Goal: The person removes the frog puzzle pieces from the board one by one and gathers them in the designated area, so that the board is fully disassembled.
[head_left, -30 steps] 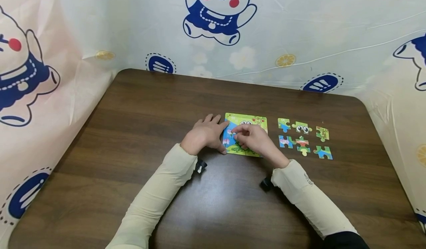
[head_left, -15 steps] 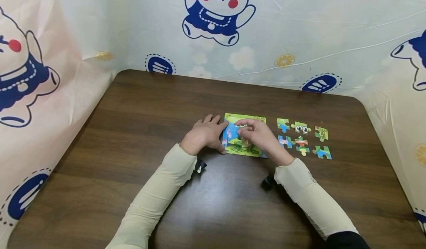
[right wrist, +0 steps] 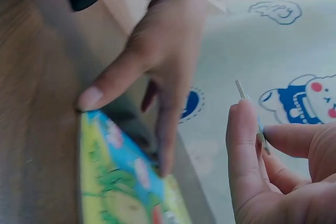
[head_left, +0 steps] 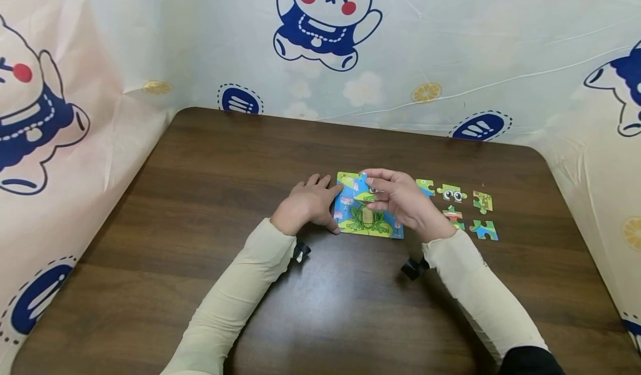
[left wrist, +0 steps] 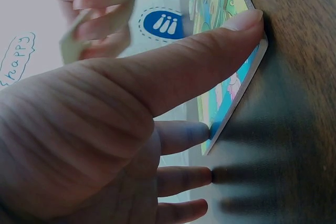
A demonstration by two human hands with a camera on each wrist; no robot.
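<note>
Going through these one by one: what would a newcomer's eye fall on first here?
Probably the big cartoon figure on the backdrop, beyond the brown table. Next, the bright frog picture on the tabletop, with the left grip spread at its left edge. Above it the right grip pinches a puzzle piece; loose pieces lie to the right.
</note>
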